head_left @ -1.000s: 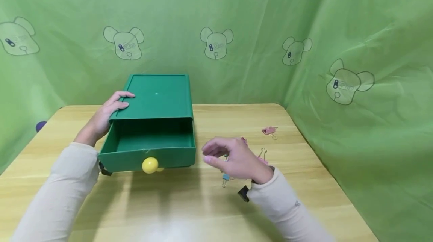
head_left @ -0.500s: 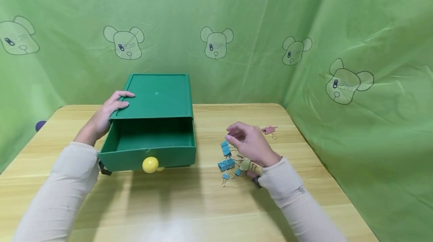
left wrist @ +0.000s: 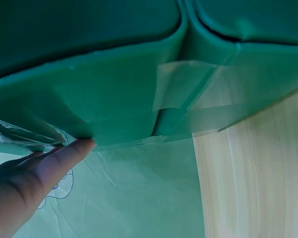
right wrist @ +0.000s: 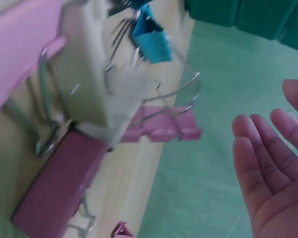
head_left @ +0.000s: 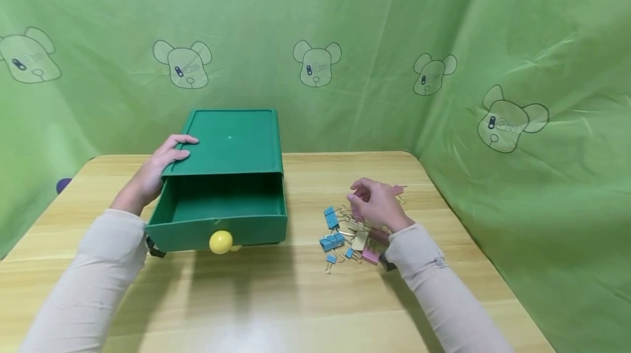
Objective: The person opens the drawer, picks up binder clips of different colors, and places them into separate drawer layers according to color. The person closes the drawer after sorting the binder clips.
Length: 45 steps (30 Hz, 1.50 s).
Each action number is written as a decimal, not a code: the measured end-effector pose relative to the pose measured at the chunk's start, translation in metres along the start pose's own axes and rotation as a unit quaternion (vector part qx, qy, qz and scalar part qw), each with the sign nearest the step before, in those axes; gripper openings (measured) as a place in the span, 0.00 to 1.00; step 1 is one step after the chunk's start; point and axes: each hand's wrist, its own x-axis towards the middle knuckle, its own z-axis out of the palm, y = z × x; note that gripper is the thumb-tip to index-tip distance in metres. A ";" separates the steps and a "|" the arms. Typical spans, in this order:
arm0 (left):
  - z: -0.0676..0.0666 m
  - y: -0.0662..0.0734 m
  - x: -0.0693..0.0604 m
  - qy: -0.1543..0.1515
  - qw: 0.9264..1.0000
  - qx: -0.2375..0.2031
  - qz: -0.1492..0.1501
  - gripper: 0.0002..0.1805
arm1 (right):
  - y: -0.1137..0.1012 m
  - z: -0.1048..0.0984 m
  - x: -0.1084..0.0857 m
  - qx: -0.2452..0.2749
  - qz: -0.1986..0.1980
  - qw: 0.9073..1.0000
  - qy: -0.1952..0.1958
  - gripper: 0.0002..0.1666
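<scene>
A green drawer box [head_left: 231, 142] stands on the table's left part, its drawer [head_left: 187, 235] with a yellow knob [head_left: 221, 242] pulled out and nothing visible inside. My left hand [head_left: 155, 169] rests on the box's left edge, fingers on its top; in the left wrist view a finger [left wrist: 64, 161] touches the green side. My right hand [head_left: 379, 205] hovers over a heap of binder clips, among them a blue clip [head_left: 332, 241] and a pink clip [head_left: 370, 256]. In the right wrist view that hand [right wrist: 275, 168] has bent fingers, holding nothing, beside a dark pink clip [right wrist: 59, 183].
Another pink clip [head_left: 397, 190] lies behind the right hand, partly hidden. A green curtain [head_left: 365, 112] with bear-head outlines hangs behind and to the right of the wooden table [head_left: 296, 309]. Something purple [head_left: 63, 184] shows past the table's left edge.
My right hand has moved right and away from the drawer, uncovering blue and yellowish clips it hid before. The left hand has stayed on the box.
</scene>
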 end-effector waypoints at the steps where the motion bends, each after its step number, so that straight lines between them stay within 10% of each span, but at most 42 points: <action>1: 0.000 0.000 0.000 0.000 1.000 0.000 0.000 0.15 | 0.002 0.000 0.001 0.001 0.011 1.000 -0.003 0.14; 9: 0.002 0.001 0.000 0.005 1.000 0.005 0.010 0.14 | 0.019 0.001 0.005 -0.007 0.077 0.997 -0.022 0.20; 29: 0.001 -0.002 0.001 0.004 1.000 0.005 0.000 0.15 | 0.038 0.008 0.010 -0.021 0.083 0.989 -0.120 0.21; 45: 0.001 -0.002 0.000 0.006 1.000 0.003 0.005 0.15 | 0.043 0.008 0.010 -0.030 0.094 0.991 -0.085 0.15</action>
